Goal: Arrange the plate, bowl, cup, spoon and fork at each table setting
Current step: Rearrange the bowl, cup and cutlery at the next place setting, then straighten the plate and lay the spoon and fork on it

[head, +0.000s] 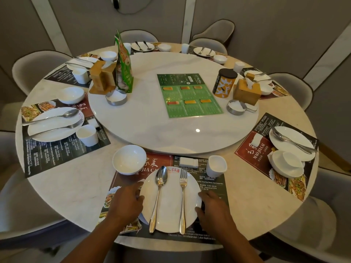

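Lower centre, the plate (171,205) lies on a mat (209,188) on the bench (76,186), spoon (158,198) and fork (183,202) loose on it; left grip (125,203) and right grip (213,211) pinch opposite rims. Slick, brittle china: keep it level

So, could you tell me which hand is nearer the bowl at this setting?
Left. The left hand holds the plate by its left edge, just short of the bowl; the right hand holds its right edge, farther off.

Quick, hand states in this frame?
Left hand: closed, holding the plate by its left rim.
Right hand: closed, holding its right rim.
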### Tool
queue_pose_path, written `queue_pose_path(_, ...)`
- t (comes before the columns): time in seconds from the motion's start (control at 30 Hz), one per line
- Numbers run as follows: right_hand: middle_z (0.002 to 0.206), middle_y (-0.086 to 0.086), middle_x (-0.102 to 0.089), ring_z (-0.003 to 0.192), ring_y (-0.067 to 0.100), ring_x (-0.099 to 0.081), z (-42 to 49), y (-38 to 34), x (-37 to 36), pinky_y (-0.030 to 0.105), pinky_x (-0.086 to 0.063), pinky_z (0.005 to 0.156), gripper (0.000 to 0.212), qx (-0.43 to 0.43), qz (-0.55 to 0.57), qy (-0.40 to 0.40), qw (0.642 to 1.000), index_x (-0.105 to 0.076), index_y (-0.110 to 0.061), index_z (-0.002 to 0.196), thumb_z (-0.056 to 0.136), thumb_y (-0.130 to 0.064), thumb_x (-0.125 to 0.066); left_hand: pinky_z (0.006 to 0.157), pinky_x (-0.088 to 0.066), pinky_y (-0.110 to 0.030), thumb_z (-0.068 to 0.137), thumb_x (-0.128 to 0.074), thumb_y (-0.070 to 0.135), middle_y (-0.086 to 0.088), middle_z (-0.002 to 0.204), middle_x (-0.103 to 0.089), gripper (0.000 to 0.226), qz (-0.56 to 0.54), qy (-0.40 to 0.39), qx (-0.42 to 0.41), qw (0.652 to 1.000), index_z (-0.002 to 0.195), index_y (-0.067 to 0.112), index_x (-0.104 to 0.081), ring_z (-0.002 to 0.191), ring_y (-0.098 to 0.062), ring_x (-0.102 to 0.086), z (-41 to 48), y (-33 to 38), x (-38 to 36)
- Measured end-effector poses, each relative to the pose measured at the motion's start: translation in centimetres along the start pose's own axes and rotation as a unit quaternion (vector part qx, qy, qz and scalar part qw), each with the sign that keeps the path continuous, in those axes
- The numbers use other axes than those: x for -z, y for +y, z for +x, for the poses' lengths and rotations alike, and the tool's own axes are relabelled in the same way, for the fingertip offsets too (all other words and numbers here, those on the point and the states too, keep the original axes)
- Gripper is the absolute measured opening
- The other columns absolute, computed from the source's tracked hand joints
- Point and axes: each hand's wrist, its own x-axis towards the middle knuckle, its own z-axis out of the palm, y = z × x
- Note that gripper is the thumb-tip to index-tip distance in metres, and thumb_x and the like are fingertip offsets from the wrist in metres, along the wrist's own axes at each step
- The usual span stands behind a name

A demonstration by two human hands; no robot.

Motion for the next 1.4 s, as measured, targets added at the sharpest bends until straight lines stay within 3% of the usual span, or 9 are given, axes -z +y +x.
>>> queue_pose_path(0.33, 0.147, -0.005, -0.046, 0.129, 0.016, -0.049, 0.1, 0.5, -0.1, 0.030, -0.042, 0.107, 0.055, 0.027, -0.003, 0.006, 1.000, -0.041, -0.026, 0.148, 0.098, -0.042, -0.055, 0.096, -0.051, -0.041, 0.088, -0.069, 0.020, -0.004, 0.111, -0.072, 0.037, 0.004, 0.016, -0.019, 1.000, 0.125, 0.015, -0.063, 0.100, -0.022, -0.068, -0.8, 0.5, 0.3)
queue_pose_path(0.67, 0.144, -0.007, -0.046, 0.125, 0.013, -0.050, -2.8, 1.7, 0.3, 0.026, -0.044, 0.103, 0.045, 0.043, 0.062, 0.012, 0.997, -0.047, -0.030, 0.140, 0.097, -0.033, -0.058, 0.093, -0.052, -0.042, 0.082, -0.076, 0.020, -0.009, 0.104, -0.073, 0.026, -0.023, 0.043, -0.022, 0.999, 0.106, 0.011, -0.071, 0.095, -0.024, -0.068, -3.0, 0.7, 0.8)
queue_pose_path(0.8, 0.136, -0.003, -0.049, 0.114, 0.017, -0.057, -5.4, 2.6, 0.2, 0.031, -0.050, 0.097, 0.032, 0.025, 0.026, -0.021, 0.999, -0.057, -0.026, 0.126, 0.095, -0.033, -0.054, 0.087, -0.054, -0.036, 0.086, -0.072, 0.022, -0.006, 0.105, -0.072, 0.024, 0.033, 0.062, -0.034, 0.997, 0.109, 0.016, -0.070, 0.093, -0.019, -0.068, -4.4, 1.2, 1.4)
queue_pose_path(0.9, 0.133, 0.001, -0.049, 0.111, 0.024, -0.059, -7.2, 3.2, 0.1, 0.039, -0.051, 0.095, 0.033, 0.029, -0.030, -0.052, 0.998, -0.055, -0.025, 0.124, 0.093, -0.037, -0.050, 0.086, -0.055, -0.033, 0.082, -0.076, 0.025, -0.003, 0.104, -0.073, 0.031, 0.069, 0.048, -0.069, 0.994, 0.111, 0.019, -0.070, 0.091, -0.016, -0.068, -5.5, 1.5, 1.6)
queue_pose_path(1.17, 0.127, 0.010, -0.053, 0.111, 0.030, -0.056, -10.3, 4.1, 3.7, 0.042, -0.050, 0.093, 0.043, 0.025, -0.147, -0.073, 0.986, -0.053, -0.021, 0.128, 0.086, -0.027, -0.063, 0.091, -0.053, -0.038, 0.081, -0.074, 0.024, -0.002, 0.113, -0.071, 0.031, 0.135, 0.033, -0.141, 0.980, 0.112, 0.021, -0.069, 0.098, -0.020, -0.068, -7.7, 4.6, 3.4)
queue_pose_path(1.4, 0.136, 0.008, -0.050, 0.121, 0.029, -0.050, -10.1, 9.8, 6.7, 0.042, -0.046, 0.102, 0.046, 0.009, -0.138, -0.058, 0.989, -0.050, -0.020, 0.139, 0.095, -0.031, -0.056, 0.089, -0.054, -0.039, 0.085, -0.069, 0.030, -0.001, 0.122, -0.068, 0.036, 0.128, 0.055, -0.153, 0.978, 0.121, 0.026, -0.066, 0.105, -0.020, -0.066, -9.2, 10.7, 0.7)
